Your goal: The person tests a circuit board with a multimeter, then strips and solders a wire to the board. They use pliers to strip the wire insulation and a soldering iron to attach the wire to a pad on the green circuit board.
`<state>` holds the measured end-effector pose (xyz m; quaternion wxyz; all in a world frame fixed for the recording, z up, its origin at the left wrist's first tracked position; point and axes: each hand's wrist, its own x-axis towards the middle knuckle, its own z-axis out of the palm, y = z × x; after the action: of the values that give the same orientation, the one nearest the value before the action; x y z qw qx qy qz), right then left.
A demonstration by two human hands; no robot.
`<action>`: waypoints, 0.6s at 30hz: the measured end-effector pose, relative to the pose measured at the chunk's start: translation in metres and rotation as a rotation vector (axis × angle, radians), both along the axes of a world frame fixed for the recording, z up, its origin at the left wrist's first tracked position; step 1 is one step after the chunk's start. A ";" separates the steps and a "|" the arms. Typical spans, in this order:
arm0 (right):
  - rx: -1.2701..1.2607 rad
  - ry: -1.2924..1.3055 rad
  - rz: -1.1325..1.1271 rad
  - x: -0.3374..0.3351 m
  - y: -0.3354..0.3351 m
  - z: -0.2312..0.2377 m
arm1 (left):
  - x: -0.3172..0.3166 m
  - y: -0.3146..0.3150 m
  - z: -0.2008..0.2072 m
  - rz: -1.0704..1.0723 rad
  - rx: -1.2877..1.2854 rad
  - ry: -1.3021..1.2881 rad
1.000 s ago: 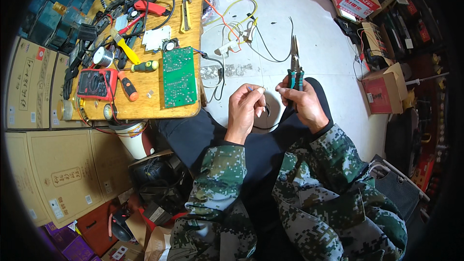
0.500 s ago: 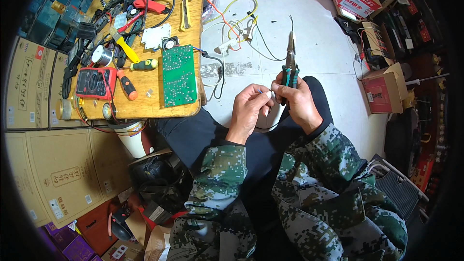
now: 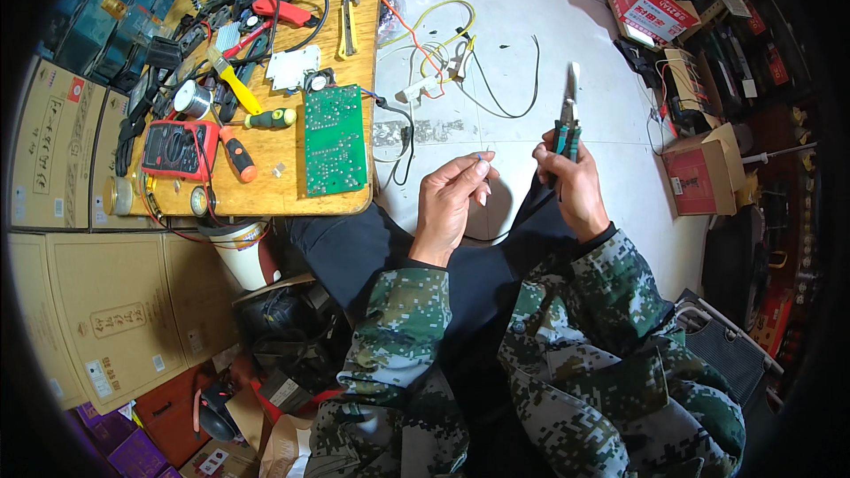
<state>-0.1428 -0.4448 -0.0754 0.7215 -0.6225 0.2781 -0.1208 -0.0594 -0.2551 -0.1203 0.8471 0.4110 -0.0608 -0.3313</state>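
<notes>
A green circuit board [image 3: 335,142] and a red multimeter [image 3: 180,149] crowd the wooden table [image 3: 292,201]; cables [image 3: 428,56] lie on the floor. The right hand [image 3: 574,190], closed round teal-handled pliers [image 3: 569,112], has moved away from the left hand [image 3: 448,204], whose fingertips pinch a bluish wire end [image 3: 480,157]. Cardboard boxes [image 3: 124,292] at left bear printed characters.

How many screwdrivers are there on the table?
2 that I can make out: an orange-and-black screwdriver, just right of the red meter, and a yellow-and-green screwdriver, left of the green board. More may be hidden.
</notes>
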 end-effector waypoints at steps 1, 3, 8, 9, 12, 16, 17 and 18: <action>-0.170 0.029 0.049 -0.002 -0.001 0.005 | -0.001 -0.002 0.000 0.036 0.072 -0.023; -0.572 0.089 0.176 -0.006 0.002 0.015 | -0.002 -0.003 -0.001 0.075 0.170 -0.067; -0.983 0.087 0.334 -0.004 0.019 0.026 | -0.005 -0.005 -0.005 0.038 0.264 -0.189; -1.034 0.092 0.347 -0.003 0.021 0.027 | -0.006 -0.004 -0.006 0.028 0.283 -0.227; -1.102 0.108 0.382 -0.002 0.024 0.028 | -0.005 -0.004 -0.009 0.010 0.304 -0.294; -1.117 0.105 0.399 -0.002 0.027 0.028 | -0.005 -0.003 -0.009 0.025 0.294 -0.273; -1.118 0.103 0.401 -0.002 0.028 0.027 | -0.006 -0.003 -0.009 0.026 0.295 -0.273; -1.121 0.105 0.403 -0.001 0.028 0.027 | -0.006 -0.003 -0.008 0.026 0.293 -0.241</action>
<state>-0.1442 -0.4166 -0.0488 0.2770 -0.9540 0.0837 -0.0787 -0.0652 -0.2583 -0.1283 0.7691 0.5673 -0.1078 -0.2739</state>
